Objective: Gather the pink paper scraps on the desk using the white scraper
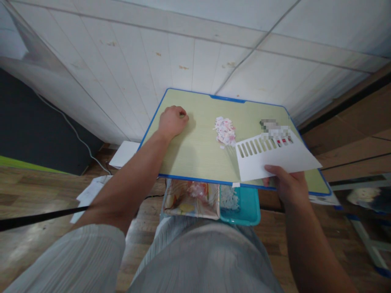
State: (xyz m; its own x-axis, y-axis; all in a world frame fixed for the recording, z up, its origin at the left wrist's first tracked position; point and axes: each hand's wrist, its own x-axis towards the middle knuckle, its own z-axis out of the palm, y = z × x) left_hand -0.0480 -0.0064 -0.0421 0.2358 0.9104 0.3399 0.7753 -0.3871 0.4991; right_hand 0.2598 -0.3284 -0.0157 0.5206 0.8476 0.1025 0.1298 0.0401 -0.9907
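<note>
My right hand (288, 183) grips the near edge of a white card (269, 162) with a row of several slots cut through it. The thumb lies on top of the card, and it is tilted above the right part of a small table (195, 158). To the left, my left hand (173, 121) rests on the table with curled fingers; what they hold, if anything, is hidden. Between the hands lies a pile of small white and pink paper scraps (225, 131). A pixelated item (270, 124) lies behind the card.
Below the table's near edge are a turquoise bin (249, 205) with white bits and a patterned box (180, 203) with a clear plastic bag. A white panelled wall (183, 53) stands behind the table. Papers (91, 193) lie at the left, and cardboard boxes (357, 130) stand at the right.
</note>
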